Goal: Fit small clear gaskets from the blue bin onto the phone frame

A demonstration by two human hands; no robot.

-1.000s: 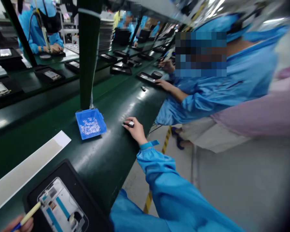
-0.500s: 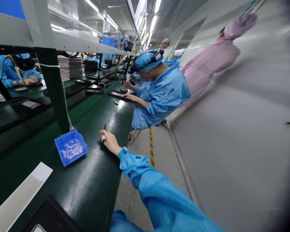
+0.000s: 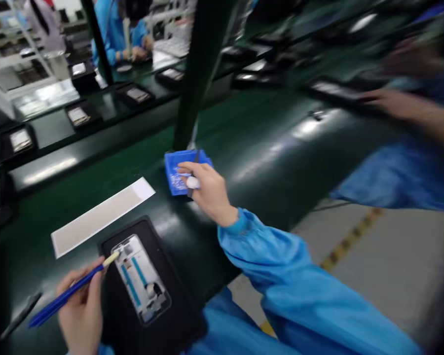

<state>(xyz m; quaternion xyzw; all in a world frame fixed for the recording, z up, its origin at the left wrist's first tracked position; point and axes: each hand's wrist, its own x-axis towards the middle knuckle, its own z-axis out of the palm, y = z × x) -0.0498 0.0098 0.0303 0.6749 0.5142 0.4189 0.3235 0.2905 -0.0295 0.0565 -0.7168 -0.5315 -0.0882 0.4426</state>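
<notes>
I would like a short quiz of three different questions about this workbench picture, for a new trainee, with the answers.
1. True or false: the left hand holds a blue stick tool whose pale tip touches the phone frame.
2. Which thing is the right hand over?
A. the white strip
B. the blue bin
C. the black tray
3. Fill in: the phone frame lies in a ____ tray.

Key: 1 true; 2 B; 3 black.
</notes>
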